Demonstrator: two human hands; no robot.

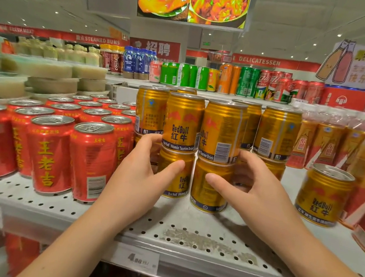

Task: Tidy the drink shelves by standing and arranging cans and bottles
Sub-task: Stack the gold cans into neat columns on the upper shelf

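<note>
Gold Red Bull cans stand two high at the middle of the grey perforated shelf (185, 240). My left hand (146, 170) curls round the lower left front can (176, 180), thumb on its face, fingers behind its left side. My right hand (250, 184) grips the lower right front can (211, 187), thumb across its front. On top of them stand an upper left can (182, 121) and an upper right can (222, 132). More gold cans are stacked behind. A single gold can (324, 195) stands alone to the right.
Red Wanglaoji cans (49, 154) fill the shelf to the left in tight rows. Orange bottled drinks (328, 141) stand at the right, some wrapped in plastic. Green, orange and red soda cans (244, 81) line a farther shelf. Pale tubs (36, 66) are stacked at far left.
</note>
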